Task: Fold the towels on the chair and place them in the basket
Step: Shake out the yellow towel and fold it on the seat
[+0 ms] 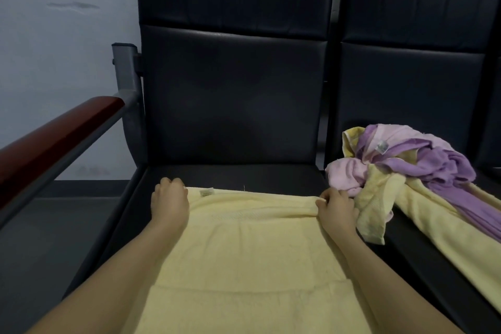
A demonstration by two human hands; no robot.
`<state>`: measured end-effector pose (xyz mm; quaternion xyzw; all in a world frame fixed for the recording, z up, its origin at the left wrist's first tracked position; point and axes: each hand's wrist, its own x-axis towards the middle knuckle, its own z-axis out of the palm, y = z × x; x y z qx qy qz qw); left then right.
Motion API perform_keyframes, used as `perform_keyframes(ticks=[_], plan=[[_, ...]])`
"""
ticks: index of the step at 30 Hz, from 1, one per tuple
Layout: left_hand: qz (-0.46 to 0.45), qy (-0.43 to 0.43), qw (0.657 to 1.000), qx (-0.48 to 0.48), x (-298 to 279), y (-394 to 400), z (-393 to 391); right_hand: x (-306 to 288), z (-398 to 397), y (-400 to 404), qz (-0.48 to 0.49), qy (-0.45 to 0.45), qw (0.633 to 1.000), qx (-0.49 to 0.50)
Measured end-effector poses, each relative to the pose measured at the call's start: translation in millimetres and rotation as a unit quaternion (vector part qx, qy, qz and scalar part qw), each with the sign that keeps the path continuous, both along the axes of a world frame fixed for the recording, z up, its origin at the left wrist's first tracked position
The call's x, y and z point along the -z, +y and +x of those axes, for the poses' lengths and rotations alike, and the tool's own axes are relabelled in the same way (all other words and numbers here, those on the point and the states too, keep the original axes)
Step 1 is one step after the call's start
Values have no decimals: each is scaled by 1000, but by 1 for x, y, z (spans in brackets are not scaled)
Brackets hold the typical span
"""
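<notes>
Early going: one pale yellow towel point(244, 252) lies spread flat on the black chair seat point(238, 173), the left hand point(169, 202) and right hand point(336, 210) each with fingers pinching a far corner, no fold visible yet. On the neighbouring seat's left edge waits an unfolded heap point(401, 171): at least one yellow, one pink, one purple. No basket in view.

I am standing in what is looking like a waiting room: linked black padded seats point(233, 95) are sitting in a row on a grey metal frame point(127, 76), with a wooden armrest point(54, 130) against a scuffed pale wall point(65, 8).
</notes>
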<state>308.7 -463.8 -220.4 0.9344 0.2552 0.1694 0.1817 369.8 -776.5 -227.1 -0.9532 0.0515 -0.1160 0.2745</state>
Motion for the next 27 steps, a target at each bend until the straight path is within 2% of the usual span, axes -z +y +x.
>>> perform_keyframes(ticks=[4,7,11,18,23,27], plan=[[61,-37,997,5,-23,-2,-20,-17,-18,-1,106,-91,990,-20],[59,-76,995,27,-56,-4,-37,-48,-37,-3,166,-147,975,-30],[57,-155,985,41,-104,-2,-60,-99,-59,-7,170,-210,962,-38],[18,-268,963,16,-189,-12,-104,-182,-102,-8,255,-286,923,-30],[-57,-333,940,39,-226,-17,-131,-227,-133,-6,357,-317,877,-46],[-139,-396,906,58,-245,-23,-147,-249,-149,-7,431,-310,846,-54]])
